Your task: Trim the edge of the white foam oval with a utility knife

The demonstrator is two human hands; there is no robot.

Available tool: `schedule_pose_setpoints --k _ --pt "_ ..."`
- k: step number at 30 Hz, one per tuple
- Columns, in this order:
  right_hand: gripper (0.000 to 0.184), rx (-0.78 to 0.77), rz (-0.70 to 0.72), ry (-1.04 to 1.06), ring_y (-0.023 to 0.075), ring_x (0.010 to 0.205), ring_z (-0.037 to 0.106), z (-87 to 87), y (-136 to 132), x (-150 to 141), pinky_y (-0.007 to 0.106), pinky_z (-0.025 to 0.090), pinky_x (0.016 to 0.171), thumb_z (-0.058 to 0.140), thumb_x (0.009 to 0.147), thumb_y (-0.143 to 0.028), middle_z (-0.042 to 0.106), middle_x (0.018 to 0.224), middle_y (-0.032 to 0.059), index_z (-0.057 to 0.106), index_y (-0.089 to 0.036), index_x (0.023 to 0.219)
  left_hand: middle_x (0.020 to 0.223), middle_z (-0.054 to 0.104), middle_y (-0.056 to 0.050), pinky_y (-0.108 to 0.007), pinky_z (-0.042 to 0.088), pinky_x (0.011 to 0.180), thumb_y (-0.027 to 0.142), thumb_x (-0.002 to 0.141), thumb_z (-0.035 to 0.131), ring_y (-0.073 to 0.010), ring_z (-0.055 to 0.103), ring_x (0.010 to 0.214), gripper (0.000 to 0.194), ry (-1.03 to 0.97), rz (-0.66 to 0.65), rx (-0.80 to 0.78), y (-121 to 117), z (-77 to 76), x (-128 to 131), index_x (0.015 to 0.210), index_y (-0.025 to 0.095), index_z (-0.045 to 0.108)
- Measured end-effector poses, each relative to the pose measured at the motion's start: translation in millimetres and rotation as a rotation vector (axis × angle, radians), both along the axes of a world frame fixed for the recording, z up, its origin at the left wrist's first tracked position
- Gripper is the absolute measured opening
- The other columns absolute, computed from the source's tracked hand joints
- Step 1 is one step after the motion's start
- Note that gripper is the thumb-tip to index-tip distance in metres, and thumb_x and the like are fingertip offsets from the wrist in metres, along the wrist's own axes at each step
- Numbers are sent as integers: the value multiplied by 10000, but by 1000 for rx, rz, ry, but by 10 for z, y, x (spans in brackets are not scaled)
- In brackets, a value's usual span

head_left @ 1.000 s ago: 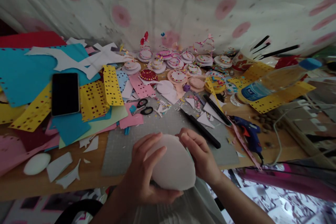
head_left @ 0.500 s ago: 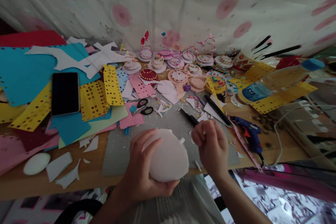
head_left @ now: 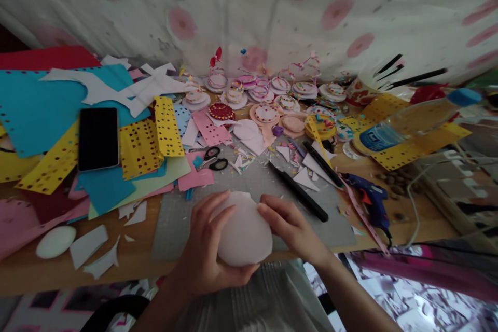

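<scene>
My left hand (head_left: 208, 246) is wrapped round a white foam disc (head_left: 245, 233), thumb below and fingers over its top left. The disc is held above the front edge of a grey cutting mat (head_left: 171, 236). On its upper right rim, the thumb and fingers of my right hand (head_left: 291, 225) pinch the edge; whatever lies between those fingertips is hidden. Just beyond the right hand, a black pointed tool like a craft knife (head_left: 301, 193) lies slantwise on the mat. Small scissors with black handles (head_left: 216, 159) rest behind the disc, near several paper scraps (head_left: 243, 160).
Several small decorated hats (head_left: 266, 113) crowd the back. At left are a phone (head_left: 98, 139), coloured sheets (head_left: 42, 109) and a white oval piece (head_left: 56, 242). To the right lie a blue glue gun (head_left: 369, 199), a cable (head_left: 414, 202) and a tilted plastic bottle (head_left: 412, 124).
My right hand has moved left and down from beside the disc onto its right rim, uncovering the black tool's handle. The left hand keeps the disc, shifted slightly left.
</scene>
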State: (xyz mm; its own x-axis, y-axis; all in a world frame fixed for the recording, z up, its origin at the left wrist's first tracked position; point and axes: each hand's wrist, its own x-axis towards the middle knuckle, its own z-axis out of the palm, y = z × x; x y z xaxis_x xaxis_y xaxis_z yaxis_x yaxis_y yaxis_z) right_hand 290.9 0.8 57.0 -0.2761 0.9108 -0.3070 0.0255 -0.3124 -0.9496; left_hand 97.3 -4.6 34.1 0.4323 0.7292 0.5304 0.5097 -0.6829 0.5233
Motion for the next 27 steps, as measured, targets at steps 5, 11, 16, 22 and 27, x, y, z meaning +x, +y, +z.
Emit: schedule_pose_setpoints --k 5,11,16,22,27 --pt "482 -96 -73 170 76 504 249 -52 -36 -37 196 210 415 574 831 -600 289 591 -67 374 -209 631 1359 398 -218 -552 360 1025 391 612 777 -378 411 1239 888 -59 -17 -57 -34 -48 7 1344 130 345" --pt "479 -244 -266 394 46 402 136 -137 -78 -167 175 128 349 660 772 -572 266 485 -111 386 -209 624 1362 399 -211 -543 363 1028 401 592 798 -376 414 1243 887 -145 9 -132 -53 -102 55 1321 138 367" --pt "429 -300 -432 454 51 412 262 -155 -72 -298 160 238 376 714 729 -539 390 505 -93 459 -200 665 1351 410 -203 -549 360 1026 372 599 792 -371 422 1240 854 -165 62 -108 -42 -90 84 1310 155 371" --pt "373 -51 -530 187 97 554 401 -226 -78 -312 202 345 494 602 838 -532 463 642 -46 497 -200 706 1308 443 -216 -536 382 999 325 593 789 -363 451 1200 804 -113 129 -48 -39 -57 132 1267 132 396" --pt "301 483 -464 -203 113 574 418 -288 -110 -244 234 342 526 416 987 -347 482 657 -25 506 -203 739 1291 459 -213 -531 401 987 305 575 785 -362 466 1182 832 -136 182 -92 -88 -48 163 1284 125 388"
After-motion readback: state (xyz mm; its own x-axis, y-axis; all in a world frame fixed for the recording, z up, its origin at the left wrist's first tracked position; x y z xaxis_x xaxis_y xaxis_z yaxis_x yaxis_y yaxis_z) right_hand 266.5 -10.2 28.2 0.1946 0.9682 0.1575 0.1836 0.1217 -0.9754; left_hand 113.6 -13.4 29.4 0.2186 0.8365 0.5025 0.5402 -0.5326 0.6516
